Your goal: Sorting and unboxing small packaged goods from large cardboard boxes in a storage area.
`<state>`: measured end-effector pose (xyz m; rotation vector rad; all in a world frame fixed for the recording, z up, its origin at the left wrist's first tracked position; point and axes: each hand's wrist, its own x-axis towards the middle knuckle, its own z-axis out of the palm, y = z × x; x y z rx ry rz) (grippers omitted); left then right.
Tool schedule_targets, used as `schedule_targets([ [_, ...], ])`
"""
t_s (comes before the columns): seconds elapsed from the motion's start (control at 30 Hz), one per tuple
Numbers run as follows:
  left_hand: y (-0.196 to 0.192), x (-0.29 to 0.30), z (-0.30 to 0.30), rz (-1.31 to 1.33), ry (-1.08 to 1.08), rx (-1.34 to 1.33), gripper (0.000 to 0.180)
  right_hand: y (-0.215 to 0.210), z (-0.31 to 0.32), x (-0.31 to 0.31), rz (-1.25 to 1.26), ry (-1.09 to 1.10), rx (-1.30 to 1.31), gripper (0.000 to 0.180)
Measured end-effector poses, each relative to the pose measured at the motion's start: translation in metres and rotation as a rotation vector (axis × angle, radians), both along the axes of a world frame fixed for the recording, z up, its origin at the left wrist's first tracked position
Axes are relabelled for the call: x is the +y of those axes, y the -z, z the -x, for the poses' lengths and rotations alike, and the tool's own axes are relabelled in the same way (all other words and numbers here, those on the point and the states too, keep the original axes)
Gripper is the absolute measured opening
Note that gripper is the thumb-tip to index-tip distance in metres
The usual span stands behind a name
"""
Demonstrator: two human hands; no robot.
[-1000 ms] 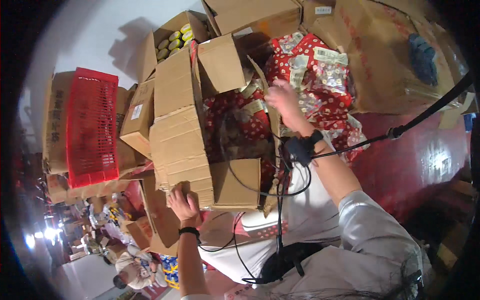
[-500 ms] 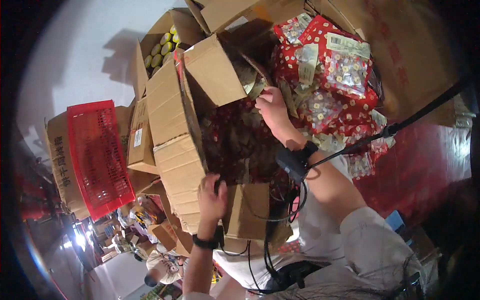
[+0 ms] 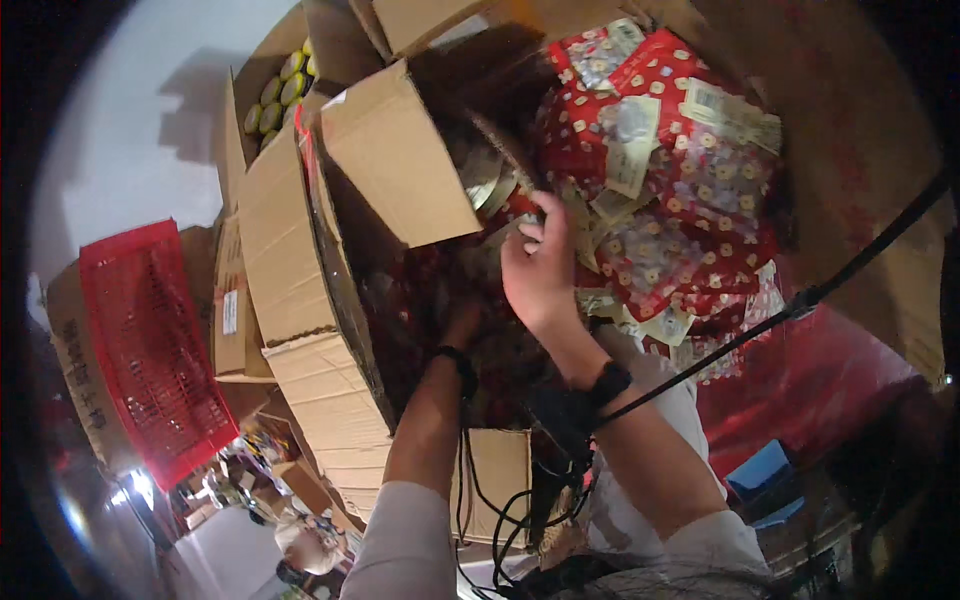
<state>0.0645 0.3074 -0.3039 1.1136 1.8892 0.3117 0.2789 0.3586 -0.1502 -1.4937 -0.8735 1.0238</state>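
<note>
My left hand [image 3: 463, 322] reaches down into a deep open carton [image 3: 300, 250], in shadow among dark red packets [image 3: 400, 300]. Its fingers are too dark to make out. At the carton's far right side is my right hand [image 3: 538, 270], fingers curled at the edge of a cardboard flap [image 3: 505, 150], which they appear to grip. Right beside that hand lies a pile of red printed bags [image 3: 650, 245] with clear windows and pale labels. A wide cardboard flap [image 3: 400, 160] leans over the carton's far end.
Yellow-rimmed cans [image 3: 270, 105] stand in a carton at the far left. A red plastic crate [image 3: 155, 340] sits left of the cartons. A black cable [image 3: 800, 300] crosses on the right. Another person [image 3: 305, 545] is in the lower-left background. A blue object [image 3: 760, 468] lies at lower right.
My left hand has moved from the carton's near left edge down into it. My right hand stays by the flap edge. The view has shifted, so the cartons appear further left.
</note>
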Motion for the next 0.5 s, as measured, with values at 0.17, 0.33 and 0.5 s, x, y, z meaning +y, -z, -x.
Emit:
schedule_targets([
  [0.17,0.005,-0.021,0.006,0.009,-0.071,-0.072,0.039,0.0,0.001,0.015,0.01,-0.033,-0.082,0.051],
  [0.33,0.017,-0.034,0.0,0.025,-0.095,-0.129,0.039,-0.005,-0.006,0.021,0.14,-0.131,-0.041,0.052],
  [0.5,0.023,-0.045,-0.009,0.031,-0.109,-0.175,0.038,0.002,-0.013,0.024,0.027,0.06,-0.555,0.056],
])
